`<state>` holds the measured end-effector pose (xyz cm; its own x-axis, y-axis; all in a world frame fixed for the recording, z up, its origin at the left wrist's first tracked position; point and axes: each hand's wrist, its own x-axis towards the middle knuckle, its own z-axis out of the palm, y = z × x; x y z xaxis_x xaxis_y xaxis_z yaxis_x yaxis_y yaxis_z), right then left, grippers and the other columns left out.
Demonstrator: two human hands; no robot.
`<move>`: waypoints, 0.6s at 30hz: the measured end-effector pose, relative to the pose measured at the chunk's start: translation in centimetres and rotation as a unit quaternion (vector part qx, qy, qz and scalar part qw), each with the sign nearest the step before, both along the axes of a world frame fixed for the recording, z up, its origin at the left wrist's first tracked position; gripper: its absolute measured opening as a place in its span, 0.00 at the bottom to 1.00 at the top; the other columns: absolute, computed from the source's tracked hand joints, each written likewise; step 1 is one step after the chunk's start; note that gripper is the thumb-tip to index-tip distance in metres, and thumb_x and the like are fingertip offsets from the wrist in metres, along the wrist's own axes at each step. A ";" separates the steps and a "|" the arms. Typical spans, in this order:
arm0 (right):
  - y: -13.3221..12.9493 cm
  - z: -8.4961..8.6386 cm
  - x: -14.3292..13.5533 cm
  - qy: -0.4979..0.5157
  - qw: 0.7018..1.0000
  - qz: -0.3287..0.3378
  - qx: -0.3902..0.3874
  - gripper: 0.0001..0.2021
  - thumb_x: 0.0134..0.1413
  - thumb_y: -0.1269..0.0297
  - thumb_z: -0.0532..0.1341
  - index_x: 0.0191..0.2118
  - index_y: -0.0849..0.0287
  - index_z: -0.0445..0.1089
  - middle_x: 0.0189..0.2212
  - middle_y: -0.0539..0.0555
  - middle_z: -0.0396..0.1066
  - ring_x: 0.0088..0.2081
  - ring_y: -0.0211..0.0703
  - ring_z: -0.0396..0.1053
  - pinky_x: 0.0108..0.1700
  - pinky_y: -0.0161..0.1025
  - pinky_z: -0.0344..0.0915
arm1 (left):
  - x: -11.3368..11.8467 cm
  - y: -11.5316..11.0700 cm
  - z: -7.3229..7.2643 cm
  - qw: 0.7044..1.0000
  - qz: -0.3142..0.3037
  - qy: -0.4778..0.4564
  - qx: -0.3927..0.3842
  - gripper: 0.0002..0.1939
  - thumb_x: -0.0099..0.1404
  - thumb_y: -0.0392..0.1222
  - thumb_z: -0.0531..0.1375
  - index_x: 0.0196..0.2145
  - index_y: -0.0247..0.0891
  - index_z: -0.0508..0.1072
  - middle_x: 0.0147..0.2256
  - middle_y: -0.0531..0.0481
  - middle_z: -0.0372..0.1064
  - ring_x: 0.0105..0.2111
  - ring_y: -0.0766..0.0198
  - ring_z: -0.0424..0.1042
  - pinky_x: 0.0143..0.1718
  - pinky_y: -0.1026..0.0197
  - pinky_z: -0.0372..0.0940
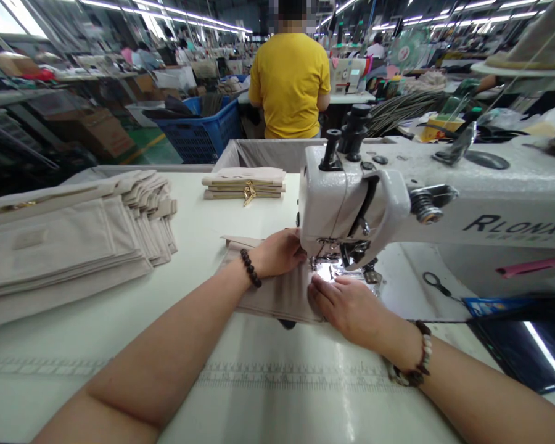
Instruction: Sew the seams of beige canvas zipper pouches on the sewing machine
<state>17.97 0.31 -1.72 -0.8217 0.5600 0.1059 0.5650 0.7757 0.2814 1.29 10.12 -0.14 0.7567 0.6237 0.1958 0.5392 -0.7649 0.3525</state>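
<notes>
A folded beige fabric piece (277, 293) lies on the table with its right edge at the lit needle area of a white sewing machine (351, 203). My left hand (280, 251) holds the far part of the fabric, fingers curled, with the fingertips partly hidden by the machine head. Closer to me, my right hand (351, 308) has its fingers together on the fabric's near right corner, just in front of the presser foot. The needle itself is hard to make out.
Stacked beige fabric pieces (74, 240) cover the table's left side. A smaller stack (243, 183) with gold zipper pulls lies behind the work. Thread snips (439, 285) and a dark tablet-like screen (531, 345) are at right. A person in yellow (289, 86) sits ahead, beside a blue crate (198, 129).
</notes>
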 end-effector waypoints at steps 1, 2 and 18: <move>-0.1 -0.1 0.1 -0.002 1.000 0.007 0.005 0.12 0.52 0.76 0.49 0.41 0.67 0.64 0.43 0.65 0.65 0.34 0.46 0.66 0.28 0.41 0.59 | -0.2 -0.1 0.3 1.000 -0.015 -0.005 -0.004 0.13 0.53 0.33 0.59 0.39 0.35 0.70 0.40 0.47 0.70 0.40 0.60 0.69 0.40 0.64 0.64; -0.2 -0.1 0.2 -0.001 1.000 0.013 0.011 0.12 0.52 0.77 0.49 0.42 0.68 0.64 0.44 0.66 0.65 0.35 0.47 0.66 0.29 0.41 0.60 | -0.3 -0.2 0.5 1.000 -0.028 -0.010 -0.008 0.14 0.53 0.33 0.60 0.39 0.35 0.70 0.40 0.48 0.70 0.40 0.60 0.69 0.41 0.64 0.64; -0.2 0.1 -0.1 0.016 1.000 0.012 -0.019 0.11 0.55 0.75 0.48 0.39 0.66 0.65 0.41 0.66 0.66 0.30 0.43 0.65 0.25 0.38 0.57 | -0.1 -0.5 0.2 0.999 -0.005 0.039 0.033 0.09 0.56 0.34 0.58 0.37 0.34 0.69 0.39 0.46 0.69 0.41 0.58 0.67 0.41 0.60 0.64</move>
